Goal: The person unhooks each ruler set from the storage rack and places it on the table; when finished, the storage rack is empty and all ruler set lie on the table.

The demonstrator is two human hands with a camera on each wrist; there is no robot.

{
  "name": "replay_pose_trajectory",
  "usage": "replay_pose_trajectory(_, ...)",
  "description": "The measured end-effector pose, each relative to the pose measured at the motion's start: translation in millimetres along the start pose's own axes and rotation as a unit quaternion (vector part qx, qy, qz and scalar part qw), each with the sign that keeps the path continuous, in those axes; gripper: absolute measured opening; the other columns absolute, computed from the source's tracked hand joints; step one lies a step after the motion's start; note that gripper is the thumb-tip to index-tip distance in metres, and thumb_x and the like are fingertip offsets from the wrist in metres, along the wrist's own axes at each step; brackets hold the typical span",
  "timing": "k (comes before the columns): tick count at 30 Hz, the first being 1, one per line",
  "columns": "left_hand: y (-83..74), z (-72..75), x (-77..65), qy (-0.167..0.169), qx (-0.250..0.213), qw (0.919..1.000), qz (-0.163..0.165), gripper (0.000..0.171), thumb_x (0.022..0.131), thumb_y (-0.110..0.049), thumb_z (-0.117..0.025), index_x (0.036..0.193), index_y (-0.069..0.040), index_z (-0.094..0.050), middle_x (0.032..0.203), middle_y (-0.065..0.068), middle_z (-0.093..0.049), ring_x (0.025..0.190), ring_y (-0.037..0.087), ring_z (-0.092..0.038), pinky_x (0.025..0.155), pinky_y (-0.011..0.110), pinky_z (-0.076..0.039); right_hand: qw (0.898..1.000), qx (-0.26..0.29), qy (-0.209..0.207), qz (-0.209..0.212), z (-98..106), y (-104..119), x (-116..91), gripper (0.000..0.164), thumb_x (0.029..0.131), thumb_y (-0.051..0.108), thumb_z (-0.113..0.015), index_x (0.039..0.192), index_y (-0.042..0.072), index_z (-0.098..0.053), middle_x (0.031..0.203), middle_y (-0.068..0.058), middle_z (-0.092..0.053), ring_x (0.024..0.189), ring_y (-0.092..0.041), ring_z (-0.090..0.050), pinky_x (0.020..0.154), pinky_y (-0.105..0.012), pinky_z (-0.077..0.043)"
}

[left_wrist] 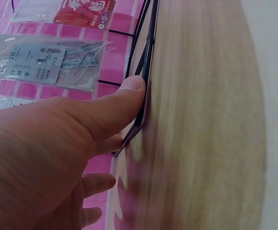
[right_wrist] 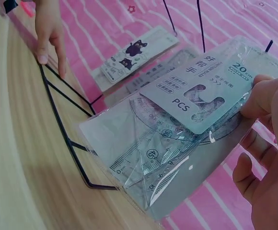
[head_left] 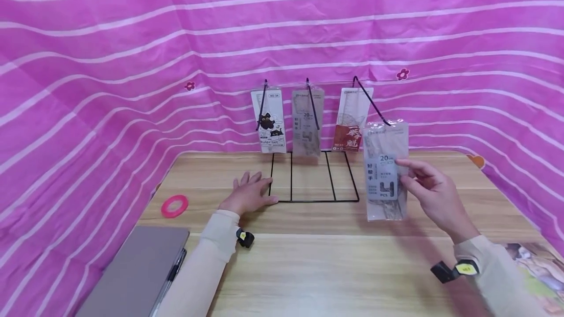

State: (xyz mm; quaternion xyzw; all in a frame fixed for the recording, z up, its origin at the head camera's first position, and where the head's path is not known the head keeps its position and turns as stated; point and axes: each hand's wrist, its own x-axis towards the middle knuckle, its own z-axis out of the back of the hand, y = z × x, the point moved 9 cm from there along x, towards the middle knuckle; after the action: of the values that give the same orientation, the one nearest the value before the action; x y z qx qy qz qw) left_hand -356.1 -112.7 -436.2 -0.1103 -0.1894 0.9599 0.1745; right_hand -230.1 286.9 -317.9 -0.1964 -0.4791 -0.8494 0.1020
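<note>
My right hand [head_left: 429,192] pinches the right edge of a clear packet of rulers [head_left: 385,175] between thumb and fingers. A printed card marked 20 cm and 4 PCS shows in it, and in the right wrist view a protractor and set square [right_wrist: 153,153] show through the plastic. The packet's top edge meets the tip of the rack's right hook [head_left: 372,101]; whether the hook passes through the hole I cannot tell. My left hand [head_left: 251,192] rests at the front left corner of the black wire rack [head_left: 317,201], thumb [left_wrist: 132,86] touching the wire, other fingers spread.
On the rack hang a black-cat ruler packet [head_left: 270,121], a grey ruler packet [head_left: 307,121] and a red-and-white packet [head_left: 350,121]. A pink tape ring [head_left: 166,212], a grey laptop-like slab [head_left: 136,268] and a pen [head_left: 176,264] lie left. A colourful printed sheet [head_left: 539,273] lies right.
</note>
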Motion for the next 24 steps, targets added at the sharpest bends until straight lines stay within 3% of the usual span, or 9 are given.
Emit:
replay_pose_trajectory(5, -1.9, -1.4, 2.1, -0.001, 0.001, 1.0000, 0.001, 0.077, 0.098, -0.056, -0.067, 0.162, -0.022, -0.043, 0.175, 0.017, -0.021, 0.162, 0.050, -0.002, 0.125, 0.075, 0.003, 0.997, 0.075, -0.003, 0.022, 13.2, 5.4, -15.5, 0.039, 0.101, -0.007, -0.061, 0.140, 0.001, -0.064, 0.110, 0.016, -0.073, 0.093, 0.002, -0.067, 0.082, -0.009, -0.055)
replay_pose_trajectory(10, -2.7, -1.5, 2.4, -0.002, 0.005, 1.0000, 0.001, 0.077, 0.098, -0.057, -0.067, 0.162, -0.023, -0.043, 0.175, 0.016, -0.021, 0.162, 0.051, -0.002, 0.125, 0.076, 0.003, 0.983, 0.179, 0.011, 0.038, 28.8, 6.6, -26.2, 0.041, 0.099, -0.017, -0.055, 0.139, -0.006, -0.061, 0.116, 0.008, -0.076, 0.099, 0.001, -0.071, 0.084, -0.012, -0.057)
replay_pose_trajectory(13, -2.5, -1.6, 2.8, -0.002, 0.002, 1.0000, -0.001, 0.077, 0.098, -0.057, -0.067, 0.162, -0.023, -0.043, 0.175, 0.017, -0.021, 0.162, 0.051, -0.002, 0.125, 0.076, 0.003, 0.982, 0.188, 0.012, 0.021, 43.2, -6.0, -27.3, 0.043, 0.100, -0.017, -0.054, 0.141, -0.005, -0.059, 0.111, 0.006, -0.076, 0.097, -0.001, -0.072, 0.083, -0.013, -0.058)
replay_pose_trajectory(16, -0.6, -1.8, 3.1, -0.001, 0.001, 1.0000, 0.000, 0.077, 0.098, -0.058, -0.067, 0.163, -0.023, -0.042, 0.175, 0.017, -0.021, 0.162, 0.051, -0.002, 0.125, 0.076, 0.003, 0.994, 0.102, 0.010, -0.034, 59.1, -30.5, -23.1, 0.044, 0.103, -0.006, -0.060, 0.145, 0.005, -0.059, 0.106, 0.012, -0.074, 0.091, 0.000, -0.070, 0.078, -0.013, -0.056)
replay_pose_trajectory(18, 1.5, -2.7, 2.6, 0.001, -0.001, 1.0000, 0.002, 0.077, 0.098, -0.058, -0.067, 0.163, -0.023, -0.042, 0.175, 0.017, -0.021, 0.162, 0.050, -0.001, 0.125, 0.075, 0.004, 0.997, 0.031, 0.025, -0.071, 67.3, -50.2, -16.6, 0.044, 0.104, 0.004, -0.064, 0.147, 0.011, -0.059, 0.104, 0.018, -0.073, 0.089, 0.001, -0.069, 0.075, -0.014, -0.055)
replay_pose_trajectory(21, 2.9, -3.4, 3.1, 0.004, -0.002, 1.0000, 0.002, 0.077, 0.098, -0.058, -0.066, 0.163, -0.024, -0.041, 0.175, 0.017, -0.020, 0.162, 0.050, 0.000, 0.125, 0.074, 0.005, 0.988, -0.075, 0.066, -0.118, 75.8, -80.2, -2.8, 0.045, 0.104, 0.020, -0.067, 0.148, 0.014, -0.058, 0.104, 0.018, -0.072, 0.087, 0.004, -0.066, 0.071, -0.018, -0.054)
replay_pose_trajectory(24, 2.6, -3.6, 2.9, 0.003, -0.004, 1.0000, -0.001, 0.077, 0.099, -0.057, -0.066, 0.163, -0.023, -0.041, 0.175, 0.018, -0.020, 0.162, 0.051, 0.000, 0.125, 0.075, 0.006, 0.975, -0.132, 0.110, -0.141, 77.4, -110.0, 13.3, 0.049, 0.105, 0.030, -0.066, 0.148, 0.007, -0.056, 0.120, -0.002, -0.072, 0.089, 0.008, -0.061, 0.072, -0.019, -0.052)
